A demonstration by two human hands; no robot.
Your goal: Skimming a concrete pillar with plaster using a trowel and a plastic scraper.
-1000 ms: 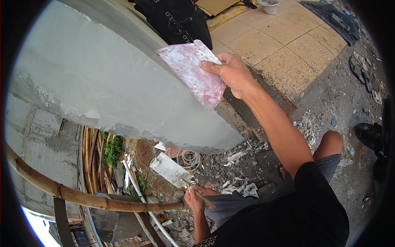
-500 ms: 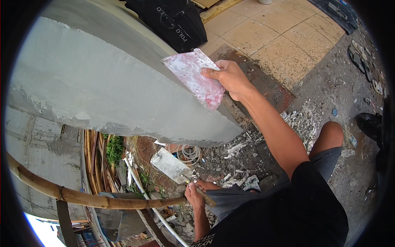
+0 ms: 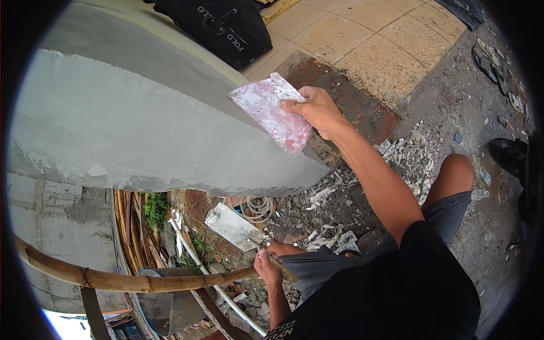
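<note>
In my right hand [image 3: 318, 113] is a thin flat plate [image 3: 269, 105], pinkish and smeared white, with the thumb on its upper face. The plate lies over the edge of a grey plastered wall [image 3: 130, 124]; whether it touches the plaster I cannot tell. Low down, my left hand [image 3: 268, 268] is closed around the wooden handle of a trowel [image 3: 231, 228]. Its rectangular metal blade, coated in pale plaster, points away to the upper left. The fingers under the plate are partly hidden.
A bamboo pole [image 3: 141, 281] crosses at lower left, near a white pipe [image 3: 195, 258] and a coiled hose [image 3: 258, 211]. Rubble [image 3: 340, 198] covers the ground below the wall. A black bag [image 3: 221, 28] lies beyond, beside tan tiles [image 3: 362, 45]. Sandals [image 3: 493, 71] lie at right.
The whole view has shifted slightly. Against the wall, my right hand and the plate have moved a little right and nearer me. My left hand keeps hold of the trowel.
</note>
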